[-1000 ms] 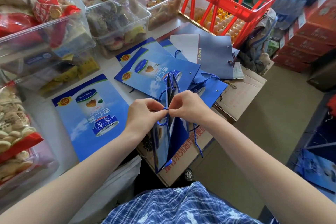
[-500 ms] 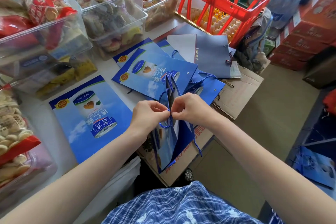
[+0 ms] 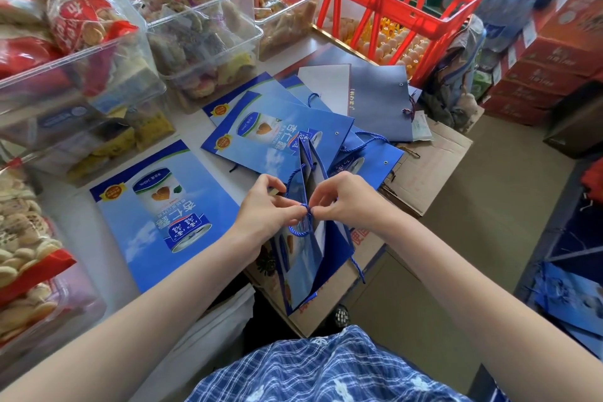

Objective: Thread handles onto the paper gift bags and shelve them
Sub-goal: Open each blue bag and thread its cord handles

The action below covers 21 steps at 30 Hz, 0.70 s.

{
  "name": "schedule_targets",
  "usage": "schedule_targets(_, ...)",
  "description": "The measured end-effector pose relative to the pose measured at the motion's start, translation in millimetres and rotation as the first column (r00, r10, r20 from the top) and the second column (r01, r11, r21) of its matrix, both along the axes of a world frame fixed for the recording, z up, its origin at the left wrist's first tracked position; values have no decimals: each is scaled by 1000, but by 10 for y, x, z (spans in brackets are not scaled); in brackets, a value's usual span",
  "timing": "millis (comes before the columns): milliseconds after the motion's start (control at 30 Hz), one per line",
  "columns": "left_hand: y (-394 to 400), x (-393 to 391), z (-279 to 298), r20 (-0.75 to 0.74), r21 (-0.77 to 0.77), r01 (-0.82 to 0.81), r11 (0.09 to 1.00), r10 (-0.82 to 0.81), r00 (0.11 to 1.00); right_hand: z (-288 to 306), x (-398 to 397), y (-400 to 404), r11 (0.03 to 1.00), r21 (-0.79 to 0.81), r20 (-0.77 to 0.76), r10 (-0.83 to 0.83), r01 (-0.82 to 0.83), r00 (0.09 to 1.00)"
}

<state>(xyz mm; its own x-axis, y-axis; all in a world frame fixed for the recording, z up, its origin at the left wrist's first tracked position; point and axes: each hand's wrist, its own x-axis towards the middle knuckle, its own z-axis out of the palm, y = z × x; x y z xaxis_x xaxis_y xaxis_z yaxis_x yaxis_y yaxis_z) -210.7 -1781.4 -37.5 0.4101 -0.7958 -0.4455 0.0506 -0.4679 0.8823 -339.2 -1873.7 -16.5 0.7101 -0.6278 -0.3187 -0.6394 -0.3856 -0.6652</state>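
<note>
Both hands meeting over the top edge of a blue gift bag [image 3: 313, 248], held edge-on and partly opened above the cardboard box [image 3: 434, 170] at the table's near corner. Left hand [image 3: 267, 209] with thumb and forefinger pinched tight on the blue cord [image 3: 301, 228], other fingers curled. Right hand [image 3: 346, 197] likewise pinching the same cord, fingertips touching those of the left hand at a small knot. A loop of cord hanging just below the pinch, against the bag's side; another strand trailing down past the bag's lower right corner. Flat gift bags [image 3: 277, 137] of the same print fanned in a heap just beyond the hands, some with cords already showing. One more flat bag [image 3: 163, 206] lying alone on the white table [image 3: 81, 225], left of the hands. A greyer blue bag [image 3: 378, 98] lying farther back, partly over the heap. Clear plastic bins of snacks [image 3: 195, 29] lined along the left and back of the table. Red crate [image 3: 375, 0] standing behind the bags, with trays of small pale bottles below it. Stacked red cartons [image 3: 548, 68] on the floor to the right. Blue checked shirt [image 3: 326, 369] at the bottom edge.
</note>
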Motion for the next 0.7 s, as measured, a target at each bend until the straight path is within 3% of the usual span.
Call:
schedule_targets(333,-6,100,21,-86,-138,215,967,-228,970,50,-106,-80,986,161,170,2,-29,986)
schedule_targets(467,-13,97,-18,-197,-110,227,968,-245,949,12,-127,-86,979,203,200,-18,-23,980)
schedule_targets(567,-27,88,-43,-325,-24,230,973,-226,918,-20,-116,-94,987,156,193,11,-41,981)
schedule_targets(700,-56,117,-47,-372,27,211,977,-185,909,-30,-55,-67,995,16,182,89,-94,979)
